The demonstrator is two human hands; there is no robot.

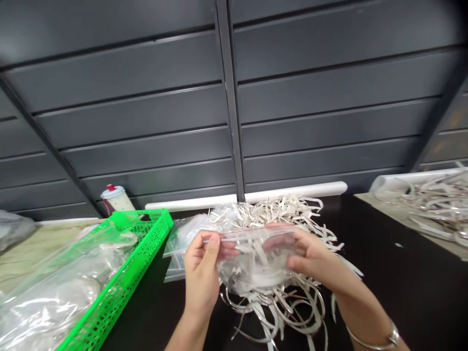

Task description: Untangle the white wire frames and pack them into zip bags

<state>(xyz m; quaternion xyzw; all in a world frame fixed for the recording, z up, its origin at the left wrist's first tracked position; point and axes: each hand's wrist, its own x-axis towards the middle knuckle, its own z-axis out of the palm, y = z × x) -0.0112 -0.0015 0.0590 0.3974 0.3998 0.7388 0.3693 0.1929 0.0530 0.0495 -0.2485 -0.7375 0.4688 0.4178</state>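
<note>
The left hand (200,265) and right hand (310,253) pinched opposite edges of a clear zip-top plastic bag (256,261), apparently to keep it taut, directly above a heap of pale curved strips (278,312), with a green perforated crate (146,243) left of the left hand.

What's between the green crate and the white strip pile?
The head view shows a stack of clear plastic bags on the dark tabletop, between the green crate and the pile of white strips.

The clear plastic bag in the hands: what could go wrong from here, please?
The clear plastic bag is held up only between the left hand and right hand, so the pale strips inside might slip out and fall into the loose pile below. Also, curled strips from that pile could catch on the thin bag and tear it.
</note>
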